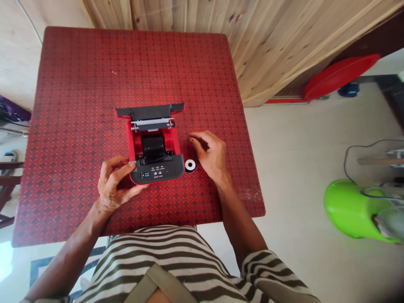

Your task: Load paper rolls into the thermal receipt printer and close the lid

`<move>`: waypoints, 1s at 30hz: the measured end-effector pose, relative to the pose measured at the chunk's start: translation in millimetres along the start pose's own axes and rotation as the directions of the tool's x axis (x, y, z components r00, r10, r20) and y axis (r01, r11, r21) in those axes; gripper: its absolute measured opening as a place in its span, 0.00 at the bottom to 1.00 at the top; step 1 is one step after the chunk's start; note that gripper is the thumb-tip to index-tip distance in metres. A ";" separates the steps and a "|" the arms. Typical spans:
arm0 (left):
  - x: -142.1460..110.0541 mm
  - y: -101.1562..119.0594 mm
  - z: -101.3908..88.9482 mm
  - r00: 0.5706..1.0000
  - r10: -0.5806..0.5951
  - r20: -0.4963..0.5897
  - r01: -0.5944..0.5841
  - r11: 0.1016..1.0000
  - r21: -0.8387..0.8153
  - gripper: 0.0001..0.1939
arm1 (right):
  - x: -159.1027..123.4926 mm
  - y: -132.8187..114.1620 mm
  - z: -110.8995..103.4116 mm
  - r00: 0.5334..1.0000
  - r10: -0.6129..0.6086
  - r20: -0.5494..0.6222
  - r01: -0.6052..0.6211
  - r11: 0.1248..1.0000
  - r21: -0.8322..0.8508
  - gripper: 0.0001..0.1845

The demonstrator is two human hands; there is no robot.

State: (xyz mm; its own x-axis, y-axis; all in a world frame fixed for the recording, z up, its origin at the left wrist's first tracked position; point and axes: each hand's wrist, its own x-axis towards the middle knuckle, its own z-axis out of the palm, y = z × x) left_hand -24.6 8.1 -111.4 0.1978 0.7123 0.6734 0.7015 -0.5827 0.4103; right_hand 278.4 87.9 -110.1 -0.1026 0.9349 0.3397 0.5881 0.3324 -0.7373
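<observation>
A small red and black receipt printer (158,170) rests on the table with its lid (151,111) raised and its inner bay (153,145) uncovered. My left hand (112,181) grips the printer's front left corner, fingers on the top and side and the thumb along the front edge. Just right of the printer is a small white paper roll (190,163), its cored end facing up. My right hand (213,153) hovers or rests beside the roll without gripping it; its fingers are loosely curved, thumb and forefinger slightly apart, with nothing visible between them.
The table has a red patterned cover (78,75). Beyond its far edge stands a wooden plank wall (189,17). On the floor to the right are a bright green tub (344,206) and a red round plastic object (341,78). Dark wooden furniture (11,181) shows at left.
</observation>
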 end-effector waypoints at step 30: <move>-0.3 -2.3 0.6 0.998 0.070 0.007 -0.070 0.996 0.058 0.38 | 43.9 -61.9 -38.6 0.986 -0.155 0.055 0.140 0.966 0.219 0.15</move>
State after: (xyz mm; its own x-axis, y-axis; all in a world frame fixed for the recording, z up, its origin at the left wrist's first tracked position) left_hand -25.8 9.5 -112.9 0.2509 0.6728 0.6960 0.7243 -0.6075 0.3261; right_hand 268.5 103.5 -27.0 -0.2368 0.8773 0.4174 0.3777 0.4790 -0.7924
